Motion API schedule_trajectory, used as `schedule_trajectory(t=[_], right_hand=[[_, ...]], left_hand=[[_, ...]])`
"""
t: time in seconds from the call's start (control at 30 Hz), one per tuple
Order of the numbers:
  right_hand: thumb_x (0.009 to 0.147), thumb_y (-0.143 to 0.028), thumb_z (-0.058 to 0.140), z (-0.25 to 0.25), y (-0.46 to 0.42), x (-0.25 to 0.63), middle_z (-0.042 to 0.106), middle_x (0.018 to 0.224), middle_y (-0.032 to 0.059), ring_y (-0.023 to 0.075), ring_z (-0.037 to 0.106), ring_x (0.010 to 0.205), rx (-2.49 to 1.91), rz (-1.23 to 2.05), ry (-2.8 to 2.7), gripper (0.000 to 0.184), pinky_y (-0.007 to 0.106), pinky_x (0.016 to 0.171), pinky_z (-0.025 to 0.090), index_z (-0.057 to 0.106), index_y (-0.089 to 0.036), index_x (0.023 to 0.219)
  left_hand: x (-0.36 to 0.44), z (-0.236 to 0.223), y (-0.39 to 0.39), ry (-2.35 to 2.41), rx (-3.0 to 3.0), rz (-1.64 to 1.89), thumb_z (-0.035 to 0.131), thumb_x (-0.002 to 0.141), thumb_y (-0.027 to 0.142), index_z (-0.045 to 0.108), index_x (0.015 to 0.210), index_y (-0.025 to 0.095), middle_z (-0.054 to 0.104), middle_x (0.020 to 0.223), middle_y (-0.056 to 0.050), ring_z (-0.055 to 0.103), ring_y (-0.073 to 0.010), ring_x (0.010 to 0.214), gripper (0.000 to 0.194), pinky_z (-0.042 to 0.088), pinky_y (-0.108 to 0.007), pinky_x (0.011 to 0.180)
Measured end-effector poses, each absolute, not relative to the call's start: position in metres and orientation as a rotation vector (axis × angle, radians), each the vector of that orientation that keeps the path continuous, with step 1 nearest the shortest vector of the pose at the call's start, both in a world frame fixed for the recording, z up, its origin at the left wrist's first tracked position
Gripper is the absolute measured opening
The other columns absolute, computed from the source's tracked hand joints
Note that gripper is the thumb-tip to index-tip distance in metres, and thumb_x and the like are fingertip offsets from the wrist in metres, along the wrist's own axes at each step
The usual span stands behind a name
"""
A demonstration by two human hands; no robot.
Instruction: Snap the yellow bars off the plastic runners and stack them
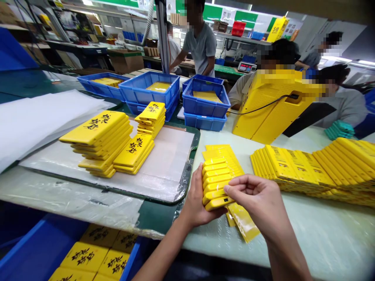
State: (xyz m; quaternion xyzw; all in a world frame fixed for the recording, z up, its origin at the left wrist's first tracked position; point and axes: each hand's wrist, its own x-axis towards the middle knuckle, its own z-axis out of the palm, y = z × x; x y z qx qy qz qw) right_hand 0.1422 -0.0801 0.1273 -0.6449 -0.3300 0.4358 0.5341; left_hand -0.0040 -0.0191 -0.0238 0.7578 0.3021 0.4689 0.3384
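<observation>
Left of the grips, stacks of yellow phone cases printed in black lie on a mat. The left grip closes narrowly around a fanned stack of yellow cases, and the right grip pinches its near edge; further right, overlapping rows of yellow cases lie on the tabletop.

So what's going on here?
A person's left hand cradles a stack of flat yellow rectangular cases while the right hand presses its fingertips against the stack's lower end. More yellow cases lie in long overlapping rows on the pale bench. Cases printed with black characters sit piled on a plastic-covered board. Blue plastic crates stand beyond, and a co-worker in a grey T-shirt stands farther back.
</observation>
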Motion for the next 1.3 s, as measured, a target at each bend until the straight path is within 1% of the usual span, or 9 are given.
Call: schedule_trajectory(t=[0.1, 0.4, 0.57, 0.63, 0.83, 0.93, 1.0, 1.13, 1.3], right_hand=[[0.055, -0.024, 0.098, 0.124, -0.081, 0.142, 0.072, 0.068, 0.0036, 0.0128, 0.070, 0.060, -1.531, 1.034, -0.772, 0.030, 0.015, 0.059, 0.059, 0.077, -0.014, 0.074], [0.069, -0.033, 0.094, 0.136, -0.094, 0.174, 0.065, 0.069, 0.0005, 0.0074, 0.062, 0.063, -1.425, 0.957, -0.896, 0.027, 0.011, 0.059, 0.050, 0.077, -0.017, 0.084], [0.075, -0.034, 0.081, 0.150, -0.079, 0.186, 0.064, 0.067, 0.0033, 0.0093, 0.054, 0.054, -1.571, 1.502, -1.180, 0.035, 0.018, 0.050, 0.041, 0.081, -0.010, 0.101], [0.075, -0.033, 0.076, 0.152, -0.072, 0.181, 0.064, 0.065, 0.0035, 0.0097, 0.052, 0.054, -1.600, 1.580, -1.241, 0.038, 0.018, 0.049, 0.038, 0.081, -0.009, 0.104], [0.077, -0.024, 0.069, 0.154, -0.058, 0.164, 0.075, 0.090, 0.0068, 0.0131, 0.063, 0.074, -1.581, 1.502, -1.387, 0.028, 0.018, 0.060, 0.046, 0.083, -0.016, 0.100], [0.080, -0.020, 0.070, 0.158, -0.052, 0.168, 0.067, 0.074, 0.0021, 0.0092, 0.055, 0.061, -1.501, 1.543, -1.430, 0.028, 0.016, 0.052, 0.041, 0.082, -0.016, 0.105], [0.082, -0.023, 0.076, 0.160, -0.051, 0.173, 0.063, 0.069, -0.0006, 0.0077, 0.053, 0.056, -1.338, 1.563, -1.365, 0.028, 0.016, 0.051, 0.043, 0.080, -0.015, 0.109], [0.075, -0.029, 0.092, 0.153, -0.062, 0.177, 0.072, 0.086, 0.0022, 0.0110, 0.069, 0.069, -1.164, 1.402, -1.107, 0.033, 0.018, 0.063, 0.057, 0.077, -0.017, 0.102], [0.067, -0.030, 0.099, 0.134, -0.082, 0.161, 0.071, 0.075, 0.0030, 0.0127, 0.072, 0.067, -1.382, 1.070, -0.890, 0.037, 0.017, 0.067, 0.061, 0.075, -0.014, 0.091]], left_hand=[[-0.004, -0.024, -0.019, 0.794, 1.960, 1.210, 0.092, 0.068, 0.060, -0.005, 0.170, 0.034, 0.027, 0.168, -0.017, 0.041, -0.0436, 0.150, 0.143, 0.039, -0.068, 0.122], [-0.004, -0.021, -0.020, 0.795, 1.969, 1.204, 0.090, 0.069, 0.061, -0.008, 0.170, 0.034, 0.030, 0.165, -0.018, 0.039, -0.0455, 0.151, 0.143, 0.036, -0.071, 0.122], [-0.004, -0.020, -0.020, 0.800, 1.965, 1.209, 0.090, 0.069, 0.060, -0.007, 0.169, 0.035, 0.030, 0.166, -0.018, 0.041, -0.0453, 0.150, 0.142, 0.038, -0.070, 0.121], [-0.004, -0.020, -0.020, 0.797, 1.953, 1.204, 0.090, 0.069, 0.059, -0.007, 0.169, 0.036, 0.032, 0.164, -0.017, 0.042, -0.0452, 0.149, 0.141, 0.040, -0.070, 0.120], [-0.004, -0.022, -0.019, 0.791, 1.942, 1.192, 0.090, 0.071, 0.061, -0.007, 0.169, 0.037, 0.026, 0.167, -0.018, 0.039, -0.0468, 0.152, 0.140, 0.040, -0.071, 0.119], [-0.005, -0.022, -0.019, 0.806, 1.956, 1.198, 0.088, 0.072, 0.063, -0.007, 0.169, 0.036, 0.026, 0.167, -0.018, 0.039, -0.0463, 0.151, 0.139, 0.040, -0.070, 0.119], [-0.005, -0.021, -0.020, 0.813, 1.978, 1.211, 0.088, 0.072, 0.063, -0.006, 0.170, 0.034, 0.026, 0.168, -0.019, 0.038, -0.0461, 0.152, 0.139, 0.039, -0.069, 0.121], [-0.004, -0.021, -0.021, 0.795, 1.965, 1.214, 0.088, 0.072, 0.062, -0.005, 0.170, 0.032, 0.029, 0.165, -0.019, 0.038, -0.0446, 0.152, 0.138, 0.038, -0.067, 0.122], [-0.004, -0.021, -0.020, 0.781, 1.960, 1.208, 0.089, 0.071, 0.063, -0.005, 0.170, 0.033, 0.026, 0.168, -0.019, 0.036, -0.0454, 0.154, 0.139, 0.036, -0.069, 0.123]])
